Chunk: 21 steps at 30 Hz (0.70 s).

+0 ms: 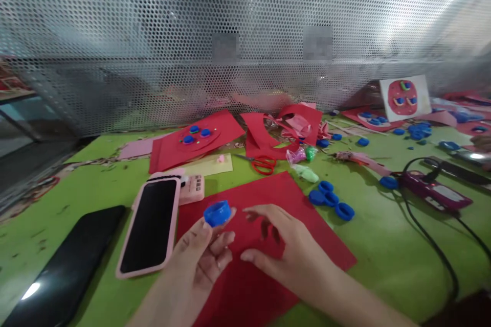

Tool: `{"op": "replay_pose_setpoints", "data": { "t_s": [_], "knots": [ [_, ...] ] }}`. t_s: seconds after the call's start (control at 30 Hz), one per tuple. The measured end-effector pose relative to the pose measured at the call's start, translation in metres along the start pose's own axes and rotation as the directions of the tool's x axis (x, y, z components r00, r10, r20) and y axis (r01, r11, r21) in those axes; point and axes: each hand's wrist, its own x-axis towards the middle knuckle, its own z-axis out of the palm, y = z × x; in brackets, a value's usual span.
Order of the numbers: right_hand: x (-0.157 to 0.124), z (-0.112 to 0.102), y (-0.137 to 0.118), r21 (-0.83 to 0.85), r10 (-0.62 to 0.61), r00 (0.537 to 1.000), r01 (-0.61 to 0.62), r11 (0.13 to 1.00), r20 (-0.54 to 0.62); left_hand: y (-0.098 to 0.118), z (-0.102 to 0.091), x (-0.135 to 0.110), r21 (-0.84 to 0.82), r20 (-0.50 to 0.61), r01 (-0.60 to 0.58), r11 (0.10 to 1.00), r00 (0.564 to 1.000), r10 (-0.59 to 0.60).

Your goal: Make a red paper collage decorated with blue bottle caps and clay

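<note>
My left hand (pixel 207 250) holds a blue bottle cap (pixel 217 213) between thumb and fingers, its hollow side partly facing me. Beside it, my right hand (pixel 280 240) hovers with fingers apart and curved, holding nothing. Both hands are over a sheet of red paper (pixel 322 245) on the green table (pixel 383 265). Several loose blue bottle caps (pixel 330 198) sit just right of the paper. Beyond its far edge lie red-handled scissors (pixel 264 164) and small bags of pink and green material (pixel 301 156).
On the left lie a pink-cased phone (pixel 148 227) and a black phone (pixel 69 265). Red paper with blue caps (pixel 199 135) and cut scraps (pixel 261 133) lie at the back, before a perforated metal panel (pixel 245 20). A purple device (pixel 435 191) with black cables and a decorated card (pixel 404 97) are right.
</note>
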Motion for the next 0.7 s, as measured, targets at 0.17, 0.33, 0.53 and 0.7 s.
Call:
{"op": "replay_pose_setpoints", "data": {
  "t_s": [0.17,0.33,0.53,0.7],
  "knots": [
    [-0.002,0.01,-0.015,0.243,-0.043,0.959,0.114,0.963,-0.28,-0.024,0.005,-0.02,-0.157,0.2,0.114,0.981,0.976,-0.081],
    [-0.004,0.023,-0.019,0.282,0.06,0.935,0.043,0.958,-0.349,-0.037,0.008,-0.023,-0.159,0.2,0.191,0.969,0.967,-0.158],
    [-0.008,0.033,-0.006,0.338,0.134,0.923,-0.004,0.941,-0.36,-0.048,0.007,-0.017,-0.152,0.279,0.218,0.964,0.945,-0.17],
    [-0.01,0.034,0.001,0.356,0.191,0.9,-0.042,0.934,-0.393,-0.052,0.008,-0.013,-0.112,0.248,0.109,0.988,0.966,-0.078]
  ]
}}
